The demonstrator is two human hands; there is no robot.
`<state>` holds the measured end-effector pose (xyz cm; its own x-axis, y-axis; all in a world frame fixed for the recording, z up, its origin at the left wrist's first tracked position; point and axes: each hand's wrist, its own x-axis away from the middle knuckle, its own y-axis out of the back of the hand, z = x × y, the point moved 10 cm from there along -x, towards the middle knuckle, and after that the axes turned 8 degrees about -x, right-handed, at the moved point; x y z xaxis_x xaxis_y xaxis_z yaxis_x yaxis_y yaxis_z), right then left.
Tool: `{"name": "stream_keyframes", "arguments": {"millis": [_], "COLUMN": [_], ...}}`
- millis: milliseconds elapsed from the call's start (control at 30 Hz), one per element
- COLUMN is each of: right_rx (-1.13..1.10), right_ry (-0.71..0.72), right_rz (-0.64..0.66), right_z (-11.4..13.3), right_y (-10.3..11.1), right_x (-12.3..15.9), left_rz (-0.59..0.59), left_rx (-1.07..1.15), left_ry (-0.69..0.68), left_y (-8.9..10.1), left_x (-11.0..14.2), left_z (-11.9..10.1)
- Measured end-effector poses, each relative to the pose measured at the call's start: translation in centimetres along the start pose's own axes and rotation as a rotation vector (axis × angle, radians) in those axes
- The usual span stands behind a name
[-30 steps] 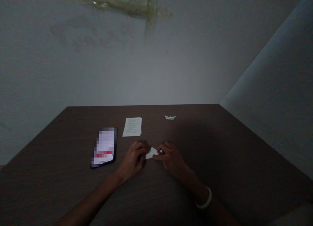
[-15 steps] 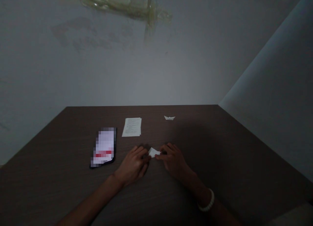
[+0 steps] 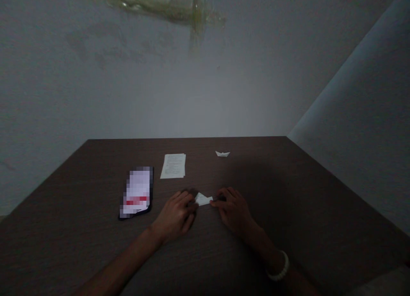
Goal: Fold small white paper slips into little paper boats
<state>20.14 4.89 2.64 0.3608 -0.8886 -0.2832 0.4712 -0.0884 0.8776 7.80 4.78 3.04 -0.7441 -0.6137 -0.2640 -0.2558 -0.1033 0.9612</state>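
A small folded piece of white paper (image 3: 203,199) lies low over the table between my two hands, with a pointed peak at its top and a flap at its right. My left hand (image 3: 177,212) pinches its left end, the fingers bent and closed. At the right end, the fingertips of my right hand (image 3: 233,209) are closed on the paper's corner. A white bracelet circles my right wrist. The paper's left end is hidden behind my left fingers.
A folded paper boat (image 3: 222,154) stands toward the back of the dark wooden table (image 3: 205,257). Left of it lies a small stack of printed sheets (image 3: 173,165). A phone (image 3: 137,191) with a lit, blurred screen rests at the left. Behind the table rises a stained wall (image 3: 205,86).
My right hand has moved a little to the right, and more of the folded paper's right side shows. My left hand has stayed almost in place.
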Motion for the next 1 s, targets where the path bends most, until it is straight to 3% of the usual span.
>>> {"name": "stream_keyframes", "arguments": {"millis": [467,767,1000], "right_rx": [-0.097,-0.128,-0.145], "right_ry": [-0.100,-0.057,-0.065], "right_rz": [-0.102,-0.139,-0.144], "right_z": [-1.8,0.3,0.0], "right_y": [1.0,0.2,-0.2], "right_x": [-0.6,-2.1,-2.3], "left_rz": [0.033,0.014,0.002], "left_rx": [0.034,0.064,0.065], "left_ry": [-0.044,-0.061,-0.070], "left_y": [0.4,0.8,0.7], "left_x": [-0.3,-0.4,-0.4], "left_z": [-1.0,-1.4,-1.3]}}
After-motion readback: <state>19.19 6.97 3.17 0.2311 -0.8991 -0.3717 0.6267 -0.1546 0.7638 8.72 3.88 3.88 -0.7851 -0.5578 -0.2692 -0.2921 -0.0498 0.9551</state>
